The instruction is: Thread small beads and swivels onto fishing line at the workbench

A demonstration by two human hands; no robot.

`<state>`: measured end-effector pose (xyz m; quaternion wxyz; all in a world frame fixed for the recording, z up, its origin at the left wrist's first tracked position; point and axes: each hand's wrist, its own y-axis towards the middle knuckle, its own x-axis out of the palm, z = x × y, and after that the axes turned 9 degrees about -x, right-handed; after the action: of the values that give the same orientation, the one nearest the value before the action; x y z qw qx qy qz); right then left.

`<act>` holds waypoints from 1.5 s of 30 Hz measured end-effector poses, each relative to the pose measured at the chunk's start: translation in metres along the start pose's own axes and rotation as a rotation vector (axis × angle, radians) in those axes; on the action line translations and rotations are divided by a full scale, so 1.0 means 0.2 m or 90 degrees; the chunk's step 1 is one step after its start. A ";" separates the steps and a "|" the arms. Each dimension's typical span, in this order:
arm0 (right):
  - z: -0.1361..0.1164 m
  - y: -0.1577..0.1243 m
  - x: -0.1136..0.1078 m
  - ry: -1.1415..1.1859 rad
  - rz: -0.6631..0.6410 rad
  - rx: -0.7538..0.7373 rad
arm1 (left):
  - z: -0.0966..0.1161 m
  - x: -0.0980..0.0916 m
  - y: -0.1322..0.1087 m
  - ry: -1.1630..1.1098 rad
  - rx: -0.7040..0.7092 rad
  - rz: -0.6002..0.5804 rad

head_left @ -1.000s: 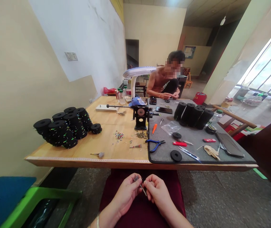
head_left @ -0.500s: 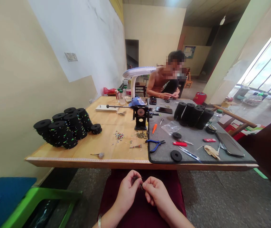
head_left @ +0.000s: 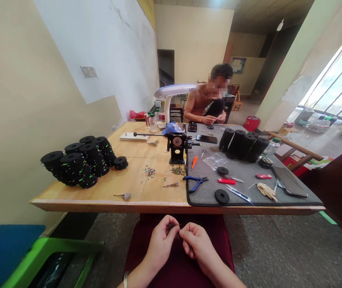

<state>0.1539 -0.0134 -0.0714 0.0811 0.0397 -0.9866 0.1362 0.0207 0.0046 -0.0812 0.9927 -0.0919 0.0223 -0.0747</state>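
Note:
Over my lap, just below the table's front edge, my left hand (head_left: 165,238) is closed in a pinch, thumb against fingertips. Right beside it, fingertips nearly meeting, my right hand (head_left: 195,242) pinches too, its other fingers curled in. A tiny dark piece shows between the fingertips, too small to name. Beyond the hands on the table lie a black foam spool (head_left: 221,196), blue-handled pliers (head_left: 197,183), tweezers (head_left: 239,193) and a small feathery tuft (head_left: 125,196). Small coloured beads (head_left: 150,171) form a loose pile further back.
Stacked black foam spools wound with line (head_left: 77,160) stand at the left, more spools (head_left: 243,145) at the right. A black winding device (head_left: 177,146) and white lamp (head_left: 167,108) stand mid-table. Across the table sits a person (head_left: 197,105), hands together. A green stool (head_left: 47,256) is at lower left.
The view has shifted very slightly. Both my hands keep the same pinching pose in the same place.

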 end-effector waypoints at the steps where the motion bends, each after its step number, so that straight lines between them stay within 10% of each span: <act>1: 0.00 0.00 0.00 0.002 0.002 -0.001 | 0.00 0.00 0.00 0.005 0.002 0.000; 45: 0.03 0.05 -0.04 0.074 0.042 -0.124 | 0.02 0.01 -0.01 0.039 -0.046 -0.127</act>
<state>0.1596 -0.0061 -0.0815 0.1369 -0.0090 -0.9895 0.0447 0.0227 0.0031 -0.0760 0.9753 -0.1271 0.0462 -0.1747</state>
